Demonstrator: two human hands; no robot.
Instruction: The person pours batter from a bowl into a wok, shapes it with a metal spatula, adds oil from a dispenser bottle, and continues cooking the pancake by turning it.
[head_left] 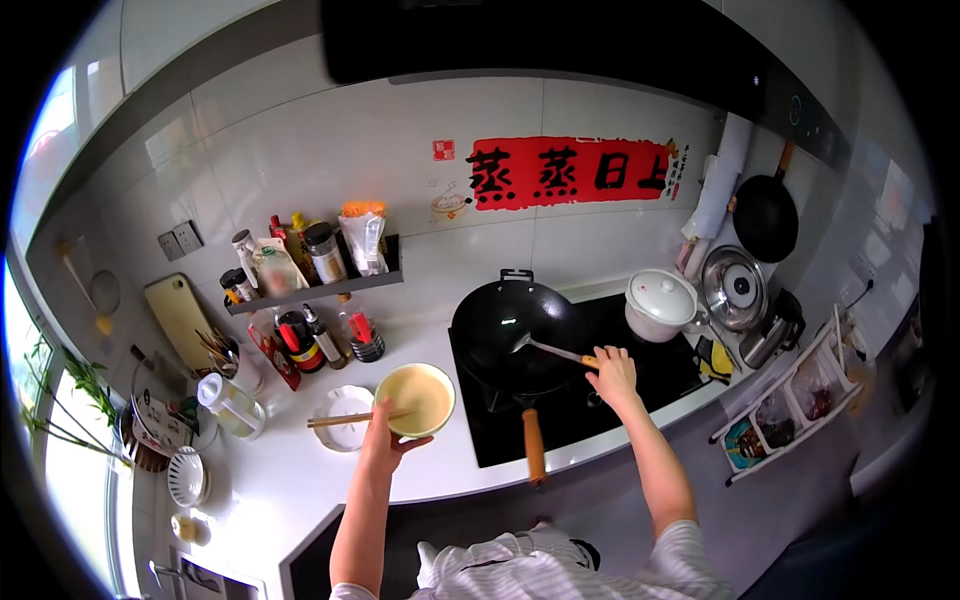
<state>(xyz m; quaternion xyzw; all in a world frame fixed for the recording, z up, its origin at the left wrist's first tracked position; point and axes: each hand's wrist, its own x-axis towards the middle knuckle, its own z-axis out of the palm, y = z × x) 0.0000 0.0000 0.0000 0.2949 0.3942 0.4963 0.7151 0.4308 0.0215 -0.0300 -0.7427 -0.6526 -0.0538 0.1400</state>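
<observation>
My left hand (382,437) grips a bowl (416,399) of pale yellowish liquid from below and the side, above the counter edge. A pair of chopsticks (345,420) rests in the bowl and sticks out to the left past my thumb. My right hand (612,374) is closed round the wooden handle of a metal spatula (552,348). The spatula's blade reaches into a black wok (490,325) on the stove, whose wooden handle points toward me. What lies in the wok, if anything, is too dark to make out.
A white dish (335,432) sits behind the bowl. Bottles (360,338) and a spice shelf (318,289) line the wall at left. A lidded white pot (660,306) stands on the stove (480,445) at right, near a steel lid (733,290). A range hood (560,45) hangs overhead.
</observation>
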